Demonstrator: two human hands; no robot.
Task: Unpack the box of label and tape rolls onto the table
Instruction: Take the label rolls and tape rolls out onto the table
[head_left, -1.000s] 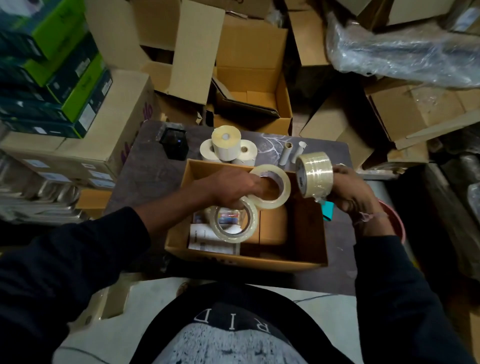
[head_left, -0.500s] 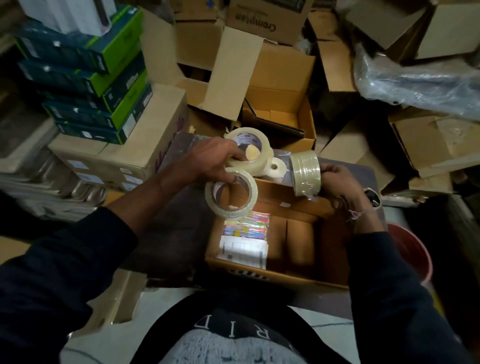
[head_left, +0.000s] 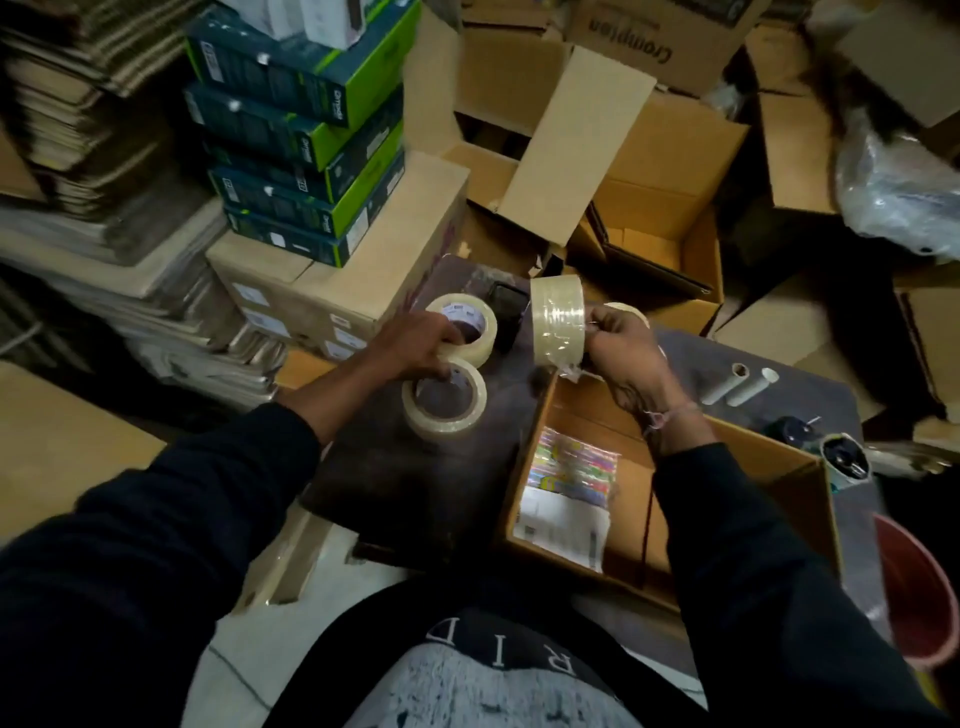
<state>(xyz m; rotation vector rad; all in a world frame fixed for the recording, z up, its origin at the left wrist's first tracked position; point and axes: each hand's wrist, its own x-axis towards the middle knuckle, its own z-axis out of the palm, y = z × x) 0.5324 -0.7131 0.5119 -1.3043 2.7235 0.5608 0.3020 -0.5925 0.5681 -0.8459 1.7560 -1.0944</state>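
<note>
Our left hand (head_left: 415, 345) grips two clear tape rolls (head_left: 444, 402) over the bench (head_left: 415, 483), left of the open box (head_left: 727, 499); our right hand (head_left: 621, 348) pinches a third roll (head_left: 558, 322) (held on edge) above the box's far rim.

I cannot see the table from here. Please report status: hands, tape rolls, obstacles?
Left hand grips two clear tape rolls over the table. Right hand holds a third tape roll upright. Black device sits just behind.
</note>
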